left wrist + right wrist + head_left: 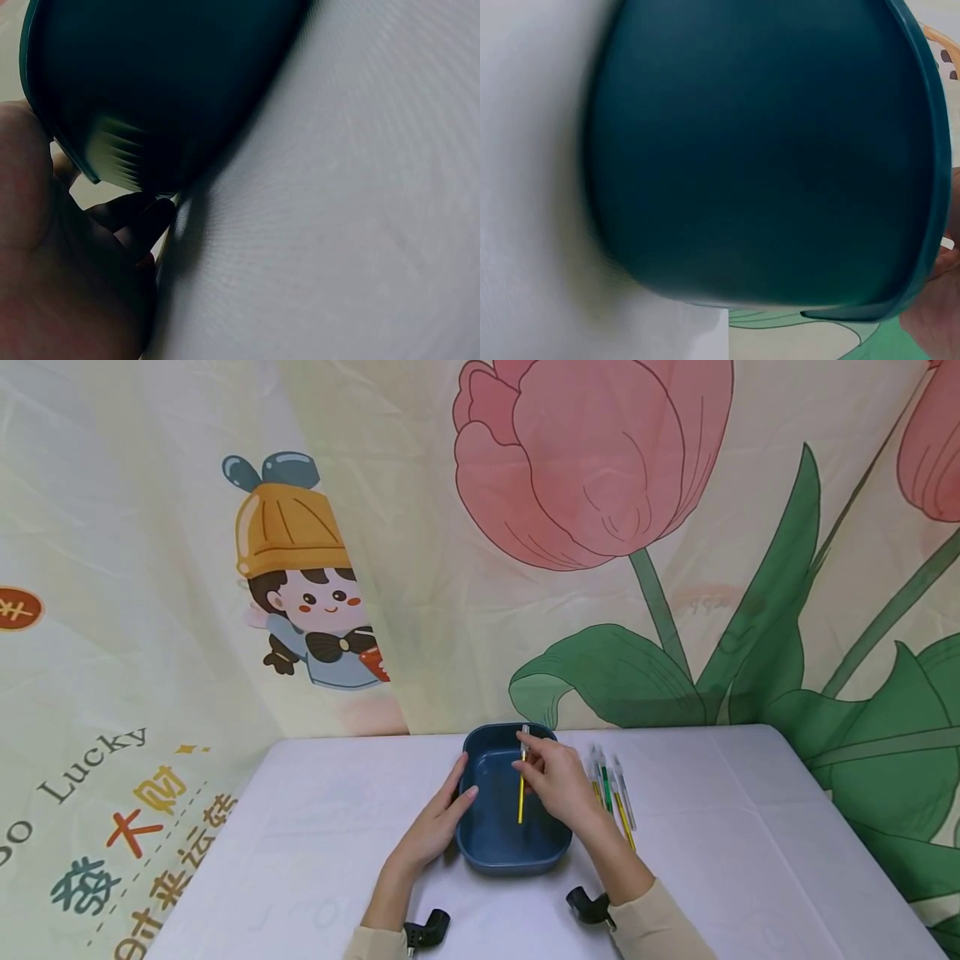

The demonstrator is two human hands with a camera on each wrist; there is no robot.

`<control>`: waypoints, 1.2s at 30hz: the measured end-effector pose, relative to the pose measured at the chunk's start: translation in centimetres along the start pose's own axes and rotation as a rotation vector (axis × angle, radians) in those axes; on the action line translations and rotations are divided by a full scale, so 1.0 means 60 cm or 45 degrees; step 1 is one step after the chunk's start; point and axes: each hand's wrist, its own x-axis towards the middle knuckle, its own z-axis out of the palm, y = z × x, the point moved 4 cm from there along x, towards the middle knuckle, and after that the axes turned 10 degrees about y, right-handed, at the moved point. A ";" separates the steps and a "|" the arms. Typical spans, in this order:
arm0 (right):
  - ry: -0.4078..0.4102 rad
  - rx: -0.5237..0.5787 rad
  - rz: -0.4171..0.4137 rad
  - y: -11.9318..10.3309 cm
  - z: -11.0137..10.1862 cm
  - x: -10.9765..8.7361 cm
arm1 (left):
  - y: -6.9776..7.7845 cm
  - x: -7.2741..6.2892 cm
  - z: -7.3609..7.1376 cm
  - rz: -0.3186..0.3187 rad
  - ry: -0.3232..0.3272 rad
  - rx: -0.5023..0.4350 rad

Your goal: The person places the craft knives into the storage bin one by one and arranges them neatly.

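A dark blue plastic basin (pixel 491 852) with rounded corners stands on the table. My left hand (pixel 435 818) grips its left side, thumb at the rim and fingers along the outer wall. In the left wrist view, fingers (pixel 142 221) curl near the basin's lower edge. Over the basin, my right hand (pixel 558 777) pinches a slim yellow pen (pixel 521 797) with a clear top end, held nearly upright in the head view. The right wrist view is mostly filled by the basin's outer wall (pixel 765 165); the hand shows only at the right edge.
Several slim pens (pixel 617 793), yellow, green and clear, lie on the table right of the basin, partly behind my right forearm. A white cloth covers the table (pixel 330 827). A printed curtain (pixel 420 568) hangs right behind its far edge.
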 end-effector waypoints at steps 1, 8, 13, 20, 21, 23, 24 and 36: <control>-0.007 -0.003 0.004 0.000 0.002 -0.001 | 0.000 0.000 0.000 -0.003 0.002 0.004; -0.022 -0.014 0.003 -0.006 0.013 -0.004 | 0.000 0.001 0.001 0.002 0.011 0.009; -0.033 -0.017 -0.011 -0.009 0.020 -0.005 | -0.001 0.002 0.000 -0.005 0.013 0.013; -0.095 -0.010 -0.011 -0.012 0.032 -0.010 | -0.004 0.003 0.001 -0.003 -0.015 0.019; -0.103 -0.007 -0.007 -0.012 0.034 -0.011 | -0.005 0.003 0.001 -0.007 -0.015 0.021; -0.114 -0.005 -0.001 -0.013 0.038 -0.012 | -0.005 0.003 0.000 -0.006 -0.013 0.022; -0.118 -0.002 0.001 -0.013 0.041 -0.012 | -0.004 0.003 0.000 -0.007 -0.011 0.022; -0.210 -0.050 0.018 -0.012 0.068 -0.019 | 0.000 0.001 0.002 -0.003 -0.007 0.008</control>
